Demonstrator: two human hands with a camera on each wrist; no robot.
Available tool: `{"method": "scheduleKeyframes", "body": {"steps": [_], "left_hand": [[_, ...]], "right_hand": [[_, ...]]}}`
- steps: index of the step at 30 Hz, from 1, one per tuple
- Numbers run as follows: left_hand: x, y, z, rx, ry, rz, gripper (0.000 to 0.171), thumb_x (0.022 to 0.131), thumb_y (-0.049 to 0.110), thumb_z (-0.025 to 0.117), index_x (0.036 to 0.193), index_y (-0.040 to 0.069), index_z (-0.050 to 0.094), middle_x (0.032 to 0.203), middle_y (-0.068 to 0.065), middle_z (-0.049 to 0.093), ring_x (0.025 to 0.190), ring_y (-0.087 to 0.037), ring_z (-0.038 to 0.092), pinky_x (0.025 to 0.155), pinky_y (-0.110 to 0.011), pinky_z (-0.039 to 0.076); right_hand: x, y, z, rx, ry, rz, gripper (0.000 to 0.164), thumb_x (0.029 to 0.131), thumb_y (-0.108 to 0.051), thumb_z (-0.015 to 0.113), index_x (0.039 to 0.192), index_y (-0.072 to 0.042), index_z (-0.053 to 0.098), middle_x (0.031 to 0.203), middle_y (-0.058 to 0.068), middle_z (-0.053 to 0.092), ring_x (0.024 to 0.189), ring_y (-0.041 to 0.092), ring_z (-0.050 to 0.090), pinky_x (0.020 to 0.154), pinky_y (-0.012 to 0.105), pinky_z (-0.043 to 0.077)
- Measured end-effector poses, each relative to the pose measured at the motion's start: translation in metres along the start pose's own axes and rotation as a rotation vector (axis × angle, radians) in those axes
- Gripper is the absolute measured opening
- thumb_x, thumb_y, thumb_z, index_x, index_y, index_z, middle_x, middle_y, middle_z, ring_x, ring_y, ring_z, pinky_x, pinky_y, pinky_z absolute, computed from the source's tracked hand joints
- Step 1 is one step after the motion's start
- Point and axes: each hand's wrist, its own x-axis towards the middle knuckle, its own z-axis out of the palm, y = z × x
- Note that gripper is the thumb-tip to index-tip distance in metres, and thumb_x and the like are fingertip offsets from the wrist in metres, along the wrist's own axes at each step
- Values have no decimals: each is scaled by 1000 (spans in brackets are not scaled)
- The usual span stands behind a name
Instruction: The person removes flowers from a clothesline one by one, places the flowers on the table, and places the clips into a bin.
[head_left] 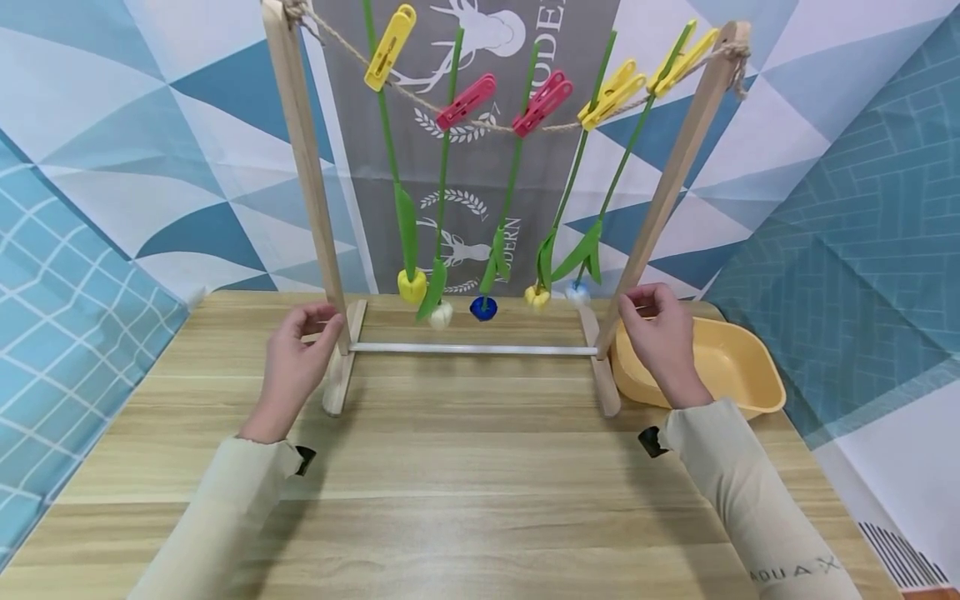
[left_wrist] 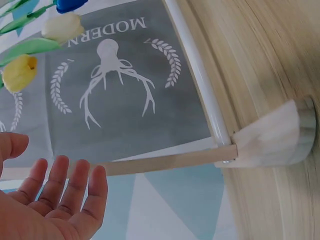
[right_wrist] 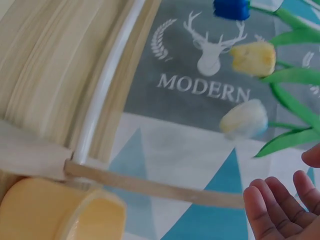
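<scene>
Closest to us, pale sleeves (head_left: 217,517) cross the wooden counter (head_left: 465,467) from eight and four o'clock. In the head view our left hand (head_left: 300,358) is by one post of the wooden frame (head_left: 303,142) at nine, our right hand (head_left: 663,337) by the other at three — fingers loosely bent, holding nothing. At twelve, five tulips (head_left: 412,286) hang head-down from the frame's rope (head_left: 559,128) under yellow and red clothespins (head_left: 467,102); a yellow basin (head_left: 738,375) sits past our right hand.

In the left wrist view, thumb and fingers stand apart at eight — we can't tell whether they touch the post.

In the right wrist view, likewise spread, they overlap the post's end at four, tulips at two.
</scene>
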Motion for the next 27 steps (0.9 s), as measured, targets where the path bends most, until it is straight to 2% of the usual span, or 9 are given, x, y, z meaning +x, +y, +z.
{"method": "scheduleKeyframes", "body": {"steps": [7, 10, 16, 23, 27], "left_hand": [[0, 4, 5, -13, 11, 16, 39, 94, 37, 53, 117, 6, 57, 112, -7, 61, 88, 8, 50, 68, -9, 42], [0, 7, 6, -25, 17, 24, 39, 94, 36, 53, 117, 5, 57, 111, -7, 61, 88, 7, 51, 69, -10, 42], [-1, 15, 7, -35, 13, 38, 42, 94, 40, 51, 118, 7, 57, 110, -6, 61, 90, 4, 50, 68, -12, 42], [-2, 26, 6, -71, 9, 78, 38, 94, 37, 52, 118, 8, 58, 108, -5, 61, 92, 5, 51, 71, -14, 42], [-2, 33, 6, -102, 11, 101, 34, 94, 34, 53, 116, 9, 59, 105, -1, 60, 89, 5, 53, 67, -13, 44]], "right_hand": [[-9, -14, 6, 15, -79, -26, 34, 94, -34, 52, 113, -7, 56, 106, 11, 61, 91, 22, 54, 78, 30, 44], [-13, -21, 9, 31, -96, -35, 33, 93, -35, 53, 112, -8, 56, 104, 10, 62, 90, 21, 56, 77, 27, 45], [-19, -32, 15, 108, -109, -71, 28, 93, -31, 56, 107, -7, 59, 95, 7, 63, 80, 11, 57, 67, 17, 45], [-22, -43, 23, 166, -141, -132, 26, 92, -28, 58, 105, -5, 59, 92, 7, 62, 76, 13, 56, 65, 17, 46], [-22, -50, 27, 184, -163, -142, 26, 92, -29, 58, 105, -6, 58, 93, 6, 61, 78, 15, 55, 66, 18, 46]]}}
